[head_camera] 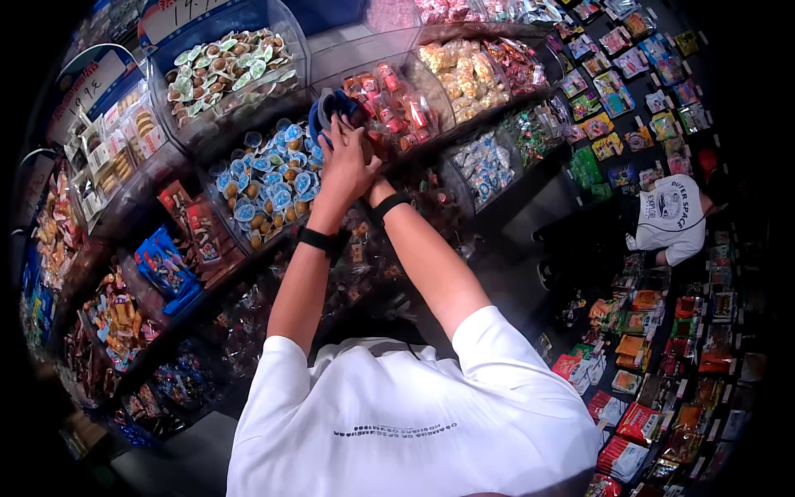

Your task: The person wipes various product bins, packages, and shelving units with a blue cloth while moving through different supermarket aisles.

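Note:
My left hand [346, 164] reaches over a candy bin with its fingers lying against a blue and grey object [332, 110], whose exact kind is unclear. My right hand [376, 186] is close beside and partly under the left, most of its fingers hidden, so its grip does not show. Both wrists wear black bands. To the left of the hands are small blue-lidded cups [273, 180] with brown contents. Red-wrapped snacks [397, 112] fill the bin just to the right.
Clear plastic bins hold green-lidded cups [230, 68], packaged biscuits [118, 143], pale yellow snacks [463, 74] and blue-white wrapped sweets [484, 164]. Blue packets [164, 264] lie lower left. Packaged goods [640, 416] line the right side. A person [671, 214] in a white shirt is at the right.

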Tool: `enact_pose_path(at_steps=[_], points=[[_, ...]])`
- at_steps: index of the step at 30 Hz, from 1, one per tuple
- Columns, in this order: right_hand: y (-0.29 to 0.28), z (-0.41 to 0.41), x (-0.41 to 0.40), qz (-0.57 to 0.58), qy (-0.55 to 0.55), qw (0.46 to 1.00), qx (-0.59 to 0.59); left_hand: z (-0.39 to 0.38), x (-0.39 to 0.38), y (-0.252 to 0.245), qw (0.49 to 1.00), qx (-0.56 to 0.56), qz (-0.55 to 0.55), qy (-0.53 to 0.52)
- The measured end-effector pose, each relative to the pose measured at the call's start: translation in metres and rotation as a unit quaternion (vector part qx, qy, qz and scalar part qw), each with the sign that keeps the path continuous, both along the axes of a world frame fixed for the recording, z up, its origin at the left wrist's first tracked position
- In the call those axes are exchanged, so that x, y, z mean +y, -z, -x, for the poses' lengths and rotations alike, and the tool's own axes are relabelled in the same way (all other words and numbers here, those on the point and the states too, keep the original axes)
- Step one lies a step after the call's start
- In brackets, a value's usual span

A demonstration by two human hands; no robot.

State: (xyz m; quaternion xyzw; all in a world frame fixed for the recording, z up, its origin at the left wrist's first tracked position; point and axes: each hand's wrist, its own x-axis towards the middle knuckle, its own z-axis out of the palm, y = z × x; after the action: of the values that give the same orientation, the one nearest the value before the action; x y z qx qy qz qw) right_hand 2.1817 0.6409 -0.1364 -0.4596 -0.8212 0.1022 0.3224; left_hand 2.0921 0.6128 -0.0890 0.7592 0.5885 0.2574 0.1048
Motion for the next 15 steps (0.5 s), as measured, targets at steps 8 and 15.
enact_pose_path(at_steps=[8,15], points=[[-0.086,-0.028,-0.076,-0.008,-0.044,0.984,0.173,0.049,-0.129,-0.061,0.991,-0.123,-0.005,0.058],[-0.119,-0.101,-0.257,0.173,-0.266,0.928,0.197,0.02,-0.243,-0.032,0.861,-0.445,0.223,0.107]])
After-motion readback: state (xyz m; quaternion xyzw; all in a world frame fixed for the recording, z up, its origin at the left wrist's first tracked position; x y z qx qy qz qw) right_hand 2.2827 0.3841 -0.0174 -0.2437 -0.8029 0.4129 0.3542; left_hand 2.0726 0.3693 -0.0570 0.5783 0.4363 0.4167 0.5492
